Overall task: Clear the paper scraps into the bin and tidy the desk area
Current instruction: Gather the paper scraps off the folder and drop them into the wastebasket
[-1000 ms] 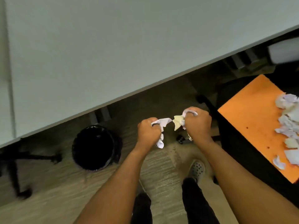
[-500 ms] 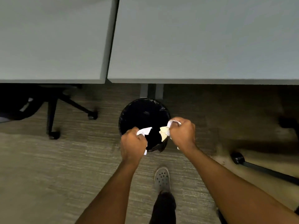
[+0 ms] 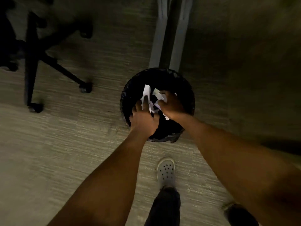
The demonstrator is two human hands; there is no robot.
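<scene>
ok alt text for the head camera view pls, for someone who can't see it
Seen from above, a person's left hand and right hand drop white paper scraps over a black-lined round bin on a grey carpeted floor. A black office chair base stands at the left, and a grey clog shows below.

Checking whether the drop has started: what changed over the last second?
Both hands went from beside the orange chair to over the bin. Left hand and right hand are opening, paper scraps spilling in. Scraps still touch both hands.
</scene>
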